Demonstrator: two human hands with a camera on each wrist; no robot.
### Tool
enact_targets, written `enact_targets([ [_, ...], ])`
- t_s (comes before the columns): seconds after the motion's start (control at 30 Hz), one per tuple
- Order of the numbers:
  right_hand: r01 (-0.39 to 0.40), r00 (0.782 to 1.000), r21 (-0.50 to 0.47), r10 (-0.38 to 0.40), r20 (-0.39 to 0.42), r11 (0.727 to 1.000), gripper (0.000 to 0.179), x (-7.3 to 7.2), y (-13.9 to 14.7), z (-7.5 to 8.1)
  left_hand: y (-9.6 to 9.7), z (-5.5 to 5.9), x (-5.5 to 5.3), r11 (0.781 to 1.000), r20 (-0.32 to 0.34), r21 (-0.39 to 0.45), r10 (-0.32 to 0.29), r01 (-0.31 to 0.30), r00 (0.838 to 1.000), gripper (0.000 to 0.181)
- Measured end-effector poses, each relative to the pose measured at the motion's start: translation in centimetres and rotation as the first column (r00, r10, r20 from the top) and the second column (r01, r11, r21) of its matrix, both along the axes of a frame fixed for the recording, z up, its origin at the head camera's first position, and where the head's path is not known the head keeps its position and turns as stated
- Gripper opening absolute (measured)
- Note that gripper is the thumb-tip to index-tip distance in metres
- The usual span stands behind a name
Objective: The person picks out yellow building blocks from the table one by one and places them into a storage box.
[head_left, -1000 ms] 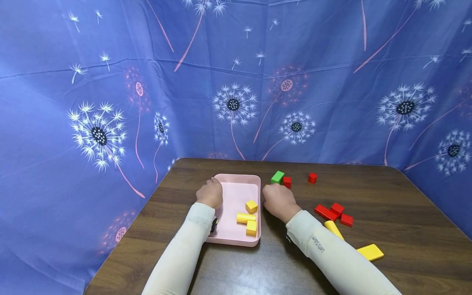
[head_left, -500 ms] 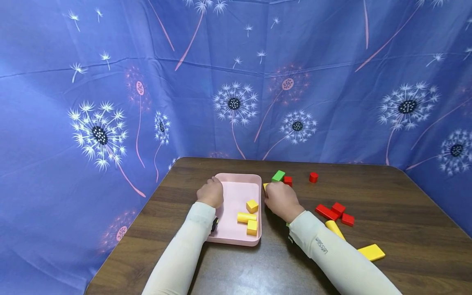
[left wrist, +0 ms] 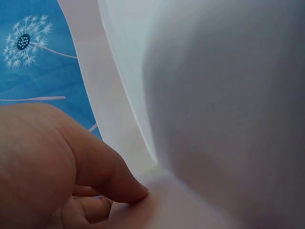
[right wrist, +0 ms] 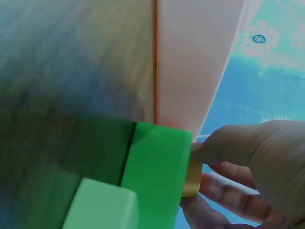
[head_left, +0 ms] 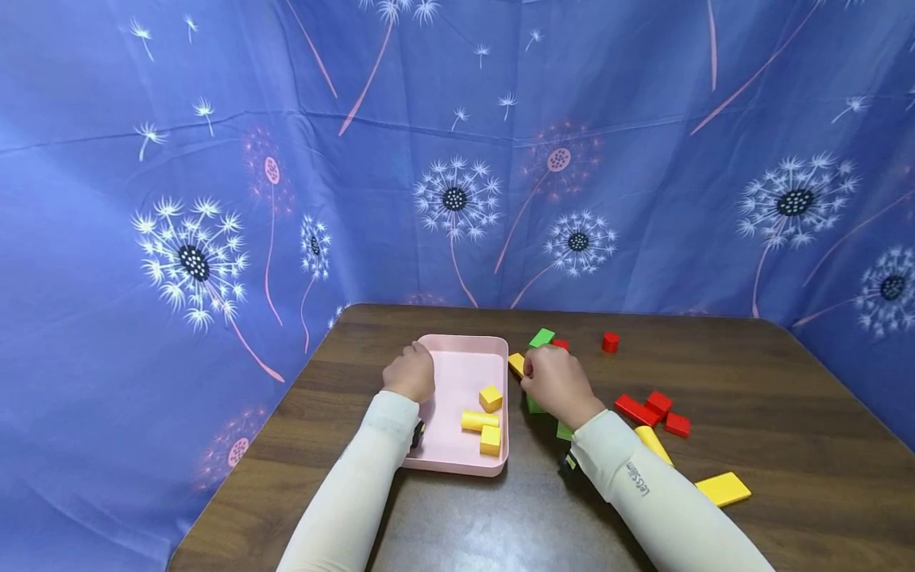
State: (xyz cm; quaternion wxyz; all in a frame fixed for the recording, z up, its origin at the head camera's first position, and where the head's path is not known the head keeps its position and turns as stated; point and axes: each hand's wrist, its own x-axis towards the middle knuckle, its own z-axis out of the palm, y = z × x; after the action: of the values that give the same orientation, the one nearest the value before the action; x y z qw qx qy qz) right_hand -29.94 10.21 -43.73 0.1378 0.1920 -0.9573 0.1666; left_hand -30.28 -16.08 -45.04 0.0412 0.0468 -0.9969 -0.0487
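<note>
My left hand (head_left: pixel 410 373) grips the left wall of a pink tray (head_left: pixel 457 467); in the left wrist view the thumb (left wrist: pixel 128 186) presses on the tray's inner side. Inside the tray lie two yellow cubes (head_left: pixel 490 398) and a yellow cylinder (head_left: pixel 480 421). Just right of the tray, my right hand (head_left: pixel 561 385) pinches the end of a yellow block (right wrist: pixel 192 179) between thumb and fingers. A green block (right wrist: pixel 155 167) partly hides that yellow block in the right wrist view, with a paler green block (right wrist: pixel 100 207) before it. My hand and wrist cover parts of the green blocks in the head view.
Beyond the right hand are a green block (head_left: pixel 542 338) and a partly hidden red block (head_left: pixel 561 345). A red cylinder (head_left: pixel 611 342) stands farther right. Several red blocks (head_left: pixel 636 410), a yellow cylinder (head_left: pixel 654 444) and a flat yellow block (head_left: pixel 723 488) lie near the right forearm.
My right hand has shifted slightly right, away from the tray wall, uncovering more of the yellow block and the green blocks beneath the wrist. My left hand stays on the tray.
</note>
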Motion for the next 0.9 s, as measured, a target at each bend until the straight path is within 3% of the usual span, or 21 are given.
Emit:
enact_targets([
  [0.9,0.022,0.995,-0.034,-0.026,-0.099,0.999,0.015,-0.12,0.32,0.41,-0.04,-0.05,-0.26,1.0,0.006,-0.016,0.01,-0.01,1.0,0.068],
])
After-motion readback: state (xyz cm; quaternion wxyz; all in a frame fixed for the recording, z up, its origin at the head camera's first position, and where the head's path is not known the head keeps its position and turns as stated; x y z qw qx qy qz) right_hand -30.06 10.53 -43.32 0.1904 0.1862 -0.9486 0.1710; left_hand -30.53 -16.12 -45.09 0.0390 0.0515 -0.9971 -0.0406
